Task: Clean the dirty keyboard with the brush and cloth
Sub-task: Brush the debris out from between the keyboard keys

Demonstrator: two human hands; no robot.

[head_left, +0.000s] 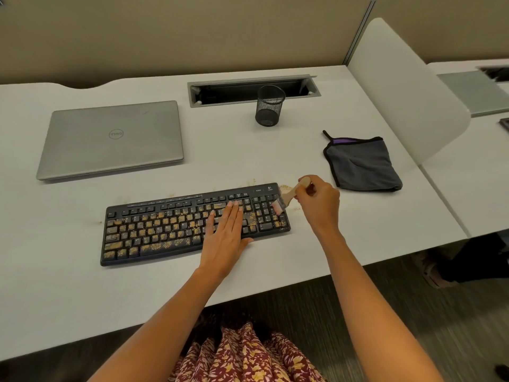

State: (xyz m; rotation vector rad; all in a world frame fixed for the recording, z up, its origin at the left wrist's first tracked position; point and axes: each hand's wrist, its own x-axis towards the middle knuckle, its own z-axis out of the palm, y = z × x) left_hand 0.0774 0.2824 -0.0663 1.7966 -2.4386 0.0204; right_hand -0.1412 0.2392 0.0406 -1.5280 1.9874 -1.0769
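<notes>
White desk (82, 285) in a partitioned office, head view: brushing of a crumb-covered keyboard.

At centre frame the black keyboard (192, 224) lies on the desk, its keys strewn with tan crumbs. The left hand (225, 235) rests flat on the keyboard's right-of-centre keys, fingers straight and together. The right hand (319, 202), fingers curled, grips the wooden handle of the brush (289, 198), whose bristles touch the number pad at the keyboard's right end. A few crumbs lie on the desk just beyond that end. The grey cloth (362, 164) lies folded right of centre, apart from the keyboard. A closed laptop (113, 139) sits at upper left; a mesh pen cup (270, 106) stands upper centre.
</notes>
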